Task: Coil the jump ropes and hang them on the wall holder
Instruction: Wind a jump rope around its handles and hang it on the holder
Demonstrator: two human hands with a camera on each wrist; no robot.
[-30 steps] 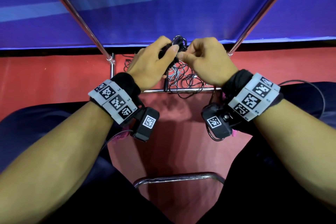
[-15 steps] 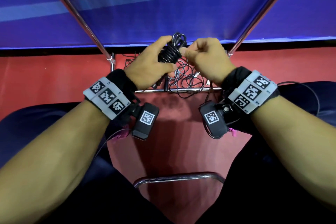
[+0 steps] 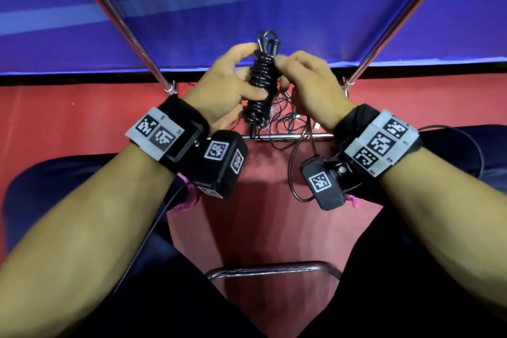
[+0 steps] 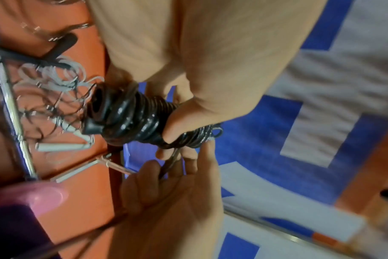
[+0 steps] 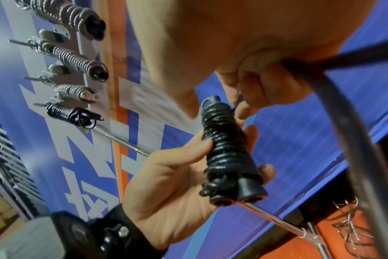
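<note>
A black jump rope [image 3: 261, 82] is wound tightly around its two handles into an upright bundle. My left hand [image 3: 247, 77] grips the bundle around its middle, thumb across the front. My right hand [image 3: 281, 63] pinches the thin cord end beside the bundle's top loop. In the right wrist view the bundle [image 5: 226, 154] shows both handle ends pointing down, and the wall holder [image 5: 82, 73] carries several coiled ropes on its pegs. The left wrist view shows the bundle [image 4: 133, 119] and my right hand's fingers [image 4: 173, 175] on the cord below it.
Loose tangled ropes [image 3: 285, 123] with white handles [image 4: 62, 146] lie on the red floor behind a chrome bar [image 3: 290, 136]. Two slanted chrome poles [image 3: 131, 35] frame a blue banner [image 3: 247, 3]. A chrome chair edge [image 3: 274, 269] sits between my knees.
My left hand has turned and lifted the bundle so it stands upright with more of its coils showing. The right hand stayed at the bundle's top.
</note>
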